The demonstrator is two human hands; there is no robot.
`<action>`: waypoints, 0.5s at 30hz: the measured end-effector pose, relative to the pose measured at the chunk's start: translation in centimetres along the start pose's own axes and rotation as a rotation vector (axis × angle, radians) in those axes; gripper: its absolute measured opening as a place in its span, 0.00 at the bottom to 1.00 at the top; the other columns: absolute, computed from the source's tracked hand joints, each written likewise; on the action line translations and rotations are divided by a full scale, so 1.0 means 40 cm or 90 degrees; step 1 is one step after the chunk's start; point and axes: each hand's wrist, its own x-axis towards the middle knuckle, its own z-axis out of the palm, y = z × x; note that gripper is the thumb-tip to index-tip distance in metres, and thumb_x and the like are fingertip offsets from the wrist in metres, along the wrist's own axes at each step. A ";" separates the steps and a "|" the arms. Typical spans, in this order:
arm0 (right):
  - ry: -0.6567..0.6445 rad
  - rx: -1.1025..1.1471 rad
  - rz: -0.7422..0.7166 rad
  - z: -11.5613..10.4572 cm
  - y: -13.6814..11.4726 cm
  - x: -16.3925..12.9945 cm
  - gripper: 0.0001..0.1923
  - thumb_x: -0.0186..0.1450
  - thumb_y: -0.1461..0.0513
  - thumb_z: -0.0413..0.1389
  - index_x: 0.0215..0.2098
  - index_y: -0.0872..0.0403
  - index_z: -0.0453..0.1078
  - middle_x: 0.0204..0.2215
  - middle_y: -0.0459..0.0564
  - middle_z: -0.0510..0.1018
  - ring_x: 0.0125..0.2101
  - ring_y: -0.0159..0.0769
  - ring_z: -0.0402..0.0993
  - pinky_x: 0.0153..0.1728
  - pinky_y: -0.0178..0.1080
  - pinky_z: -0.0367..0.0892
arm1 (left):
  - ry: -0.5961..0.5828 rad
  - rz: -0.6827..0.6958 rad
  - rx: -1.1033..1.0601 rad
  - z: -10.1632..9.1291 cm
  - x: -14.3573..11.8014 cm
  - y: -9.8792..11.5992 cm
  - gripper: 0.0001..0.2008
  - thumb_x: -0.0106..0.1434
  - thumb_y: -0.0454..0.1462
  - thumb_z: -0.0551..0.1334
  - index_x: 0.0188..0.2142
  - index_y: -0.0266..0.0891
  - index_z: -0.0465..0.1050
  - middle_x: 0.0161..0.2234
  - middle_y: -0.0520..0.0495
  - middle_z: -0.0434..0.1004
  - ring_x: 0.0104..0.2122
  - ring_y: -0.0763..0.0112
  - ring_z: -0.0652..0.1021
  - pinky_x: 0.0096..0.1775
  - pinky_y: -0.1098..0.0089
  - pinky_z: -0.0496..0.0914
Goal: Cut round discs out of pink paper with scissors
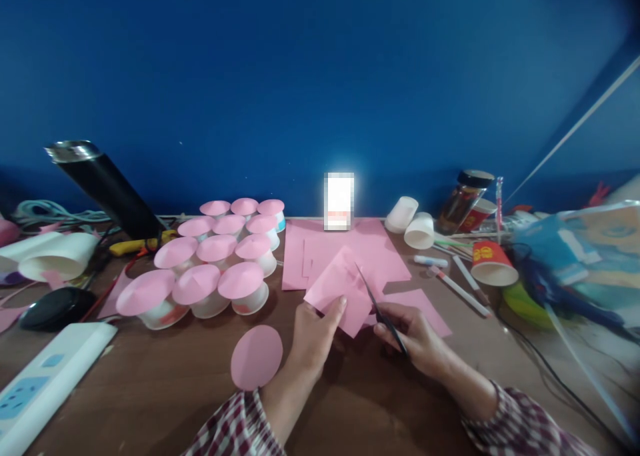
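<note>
My left hand (315, 333) pinches a square pink sheet of paper (333, 279) between its thumb on top and its fingers below. In my right hand (417, 333) is a slim dark pair of scissors (395, 333), its blade lying along the right part of the sheet. Whether the blades are parted cannot be made out. Larger pink sheets (295, 256) lie flat behind, and another pink piece (425, 309) lies beneath my right hand. A cut pink paper disc (257, 357) rests on the table beside my left wrist.
Several paper cups topped with pink paper cones (197, 284) stand in rows at left. A power strip (55, 379), black mouse (57, 308) and dark flask (107, 189) are further left. At right are white cups (419, 231), markers (463, 291), a red cup (494, 263) and a jar (463, 199).
</note>
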 end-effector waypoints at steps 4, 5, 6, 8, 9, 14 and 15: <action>0.010 0.006 0.006 0.002 -0.008 0.001 0.21 0.56 0.49 0.61 0.36 0.59 0.69 0.18 0.40 0.62 0.17 0.26 0.58 0.17 0.30 0.56 | 0.016 -0.002 -0.007 0.002 -0.002 0.001 0.20 0.55 0.44 0.64 0.41 0.30 0.75 0.37 0.36 0.80 0.38 0.55 0.78 0.40 0.63 0.71; 0.010 0.008 0.003 0.002 -0.007 0.002 0.21 0.56 0.50 0.61 0.36 0.59 0.69 0.18 0.41 0.63 0.17 0.26 0.59 0.17 0.30 0.57 | 0.016 -0.003 -0.005 0.002 -0.002 0.001 0.20 0.55 0.44 0.64 0.41 0.30 0.75 0.37 0.36 0.80 0.38 0.55 0.78 0.39 0.63 0.71; 0.009 0.009 -0.001 0.001 -0.005 0.002 0.21 0.56 0.50 0.61 0.37 0.59 0.70 0.18 0.41 0.63 0.17 0.26 0.59 0.17 0.30 0.57 | 0.012 -0.006 0.000 0.002 -0.001 0.001 0.19 0.55 0.44 0.64 0.41 0.30 0.75 0.37 0.36 0.80 0.38 0.56 0.78 0.39 0.63 0.71; 0.008 0.010 -0.004 0.000 0.002 0.002 0.20 0.57 0.51 0.61 0.37 0.59 0.70 0.18 0.41 0.64 0.17 0.26 0.59 0.17 0.30 0.57 | 0.015 -0.007 0.011 0.000 0.000 -0.001 0.19 0.55 0.44 0.64 0.40 0.30 0.76 0.36 0.37 0.80 0.37 0.56 0.78 0.38 0.64 0.71; 0.011 0.012 -0.002 -0.001 0.006 0.002 0.20 0.57 0.51 0.61 0.38 0.59 0.71 0.18 0.41 0.64 0.17 0.26 0.59 0.17 0.30 0.57 | 0.018 -0.005 0.015 0.000 0.000 -0.002 0.19 0.55 0.44 0.64 0.39 0.30 0.76 0.36 0.37 0.80 0.37 0.56 0.78 0.38 0.64 0.71; 0.022 0.022 0.012 -0.002 0.015 0.002 0.23 0.56 0.51 0.61 0.42 0.60 0.71 0.18 0.41 0.64 0.17 0.26 0.59 0.17 0.30 0.58 | 0.036 -0.004 0.002 0.005 -0.007 0.008 0.17 0.53 0.44 0.65 0.36 0.31 0.77 0.33 0.39 0.80 0.34 0.58 0.78 0.36 0.66 0.71; 0.021 0.019 0.012 -0.002 0.014 0.002 0.23 0.56 0.51 0.61 0.42 0.60 0.71 0.18 0.41 0.64 0.17 0.26 0.59 0.17 0.30 0.58 | 0.048 -0.008 -0.003 0.008 -0.009 0.012 0.17 0.53 0.43 0.66 0.35 0.31 0.77 0.33 0.39 0.80 0.33 0.59 0.79 0.35 0.67 0.71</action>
